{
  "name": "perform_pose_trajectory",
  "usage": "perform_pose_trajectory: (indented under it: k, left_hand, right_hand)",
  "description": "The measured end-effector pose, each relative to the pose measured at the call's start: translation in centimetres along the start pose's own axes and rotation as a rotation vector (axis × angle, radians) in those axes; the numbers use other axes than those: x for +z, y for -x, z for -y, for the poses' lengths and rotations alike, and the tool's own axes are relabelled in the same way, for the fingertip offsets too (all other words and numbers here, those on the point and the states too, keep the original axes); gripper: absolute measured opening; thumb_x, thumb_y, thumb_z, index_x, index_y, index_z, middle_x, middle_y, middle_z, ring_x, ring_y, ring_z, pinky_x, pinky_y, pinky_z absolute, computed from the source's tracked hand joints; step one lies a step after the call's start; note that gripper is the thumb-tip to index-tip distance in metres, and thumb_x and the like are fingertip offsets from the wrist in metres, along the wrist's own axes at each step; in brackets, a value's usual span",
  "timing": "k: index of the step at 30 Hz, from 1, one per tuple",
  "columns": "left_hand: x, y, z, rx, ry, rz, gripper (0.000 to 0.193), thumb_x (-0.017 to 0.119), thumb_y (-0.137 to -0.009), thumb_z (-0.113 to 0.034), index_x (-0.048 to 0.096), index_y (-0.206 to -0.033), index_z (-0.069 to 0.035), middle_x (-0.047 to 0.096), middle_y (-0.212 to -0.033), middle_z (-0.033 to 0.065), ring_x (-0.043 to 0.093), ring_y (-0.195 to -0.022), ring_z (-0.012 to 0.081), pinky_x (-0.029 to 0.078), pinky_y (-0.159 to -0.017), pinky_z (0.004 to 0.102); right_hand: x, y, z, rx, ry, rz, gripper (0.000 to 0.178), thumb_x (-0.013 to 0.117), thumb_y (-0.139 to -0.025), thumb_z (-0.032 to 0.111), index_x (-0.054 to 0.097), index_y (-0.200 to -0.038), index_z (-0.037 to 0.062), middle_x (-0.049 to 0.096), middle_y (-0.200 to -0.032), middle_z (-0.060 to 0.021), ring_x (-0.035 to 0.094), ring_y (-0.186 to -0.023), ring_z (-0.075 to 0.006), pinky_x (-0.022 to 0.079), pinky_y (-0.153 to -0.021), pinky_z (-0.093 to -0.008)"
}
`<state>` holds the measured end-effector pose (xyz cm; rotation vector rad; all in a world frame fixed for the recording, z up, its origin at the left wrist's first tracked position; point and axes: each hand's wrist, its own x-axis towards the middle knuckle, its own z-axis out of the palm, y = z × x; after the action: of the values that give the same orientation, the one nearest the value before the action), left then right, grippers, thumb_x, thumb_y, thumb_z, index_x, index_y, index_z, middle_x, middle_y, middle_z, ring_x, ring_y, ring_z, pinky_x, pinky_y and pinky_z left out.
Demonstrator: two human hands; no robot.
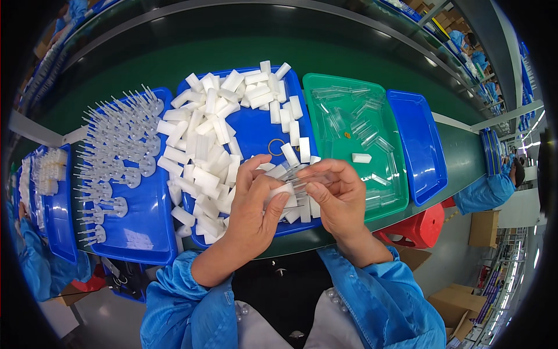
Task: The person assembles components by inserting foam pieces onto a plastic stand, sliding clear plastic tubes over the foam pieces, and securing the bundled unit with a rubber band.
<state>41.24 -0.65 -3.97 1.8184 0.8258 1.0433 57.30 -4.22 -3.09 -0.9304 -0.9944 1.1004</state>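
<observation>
My left hand (pixel 256 212) is closed around a short white block (pixel 281 192), pinched between thumb and fingers. Thin clear plastic pieces (pixel 301 181) are gripped in my right hand (pixel 336 195), its thumb and fingers pressed together. Both hands meet over the near side of a blue tray (pixel 249 129), and the clear pieces reach across to the white block. Whether they enter it is hidden by the fingers. Many loose white blocks (pixel 203 157) are heaped on the tray's left and far sides. A tan ring (pixel 275 146) lies on its floor.
To the right, a green tray (pixel 325 168) holds clear plastic pieces (pixel 366 131) and one white block (pixel 361 157). Beyond it is another blue tray (pixel 415 145). At left, a blue tray (pixel 145 232) carries pronged translucent parts (pixel 116 151). A red stool (pixel 418 227) stands below the bench.
</observation>
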Motion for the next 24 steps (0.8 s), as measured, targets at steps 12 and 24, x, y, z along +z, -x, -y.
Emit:
perform_pose_trajectory:
  k: [12,24]
  left_hand:
    - [0.2,0.2,-0.3,-0.018,-0.079,0.072,0.019,0.058,-0.083,-0.01,0.05,-0.098,-0.001,0.035,-0.128,0.0232,0.044,-0.109,0.0336,0.035,-0.093,0.0408]
    - [0.6,0.3,0.4,0.167,0.022,0.081,0.076,0.044,-0.064,0.001,0.014,-0.134,-0.002,0.01,-0.142,0.0298,0.018,-0.132,0.0392,0.024,-0.102,0.0455]
  right_hand:
    - [-1.1,-0.6,2.2,0.032,0.462,0.099,0.021,0.069,-0.076,0.002,0.06,-0.096,0.0013,0.064,-0.096,-0.0083,0.059,-0.09,-0.0146,0.044,-0.083,-0.0277]
    - [-0.4,0.5,0.7,0.078,0.349,0.086,0.018,0.072,-0.074,0.007,0.064,-0.09,0.003,0.061,-0.094,-0.007,0.054,-0.093,-0.0157,0.041,-0.083,-0.0287]
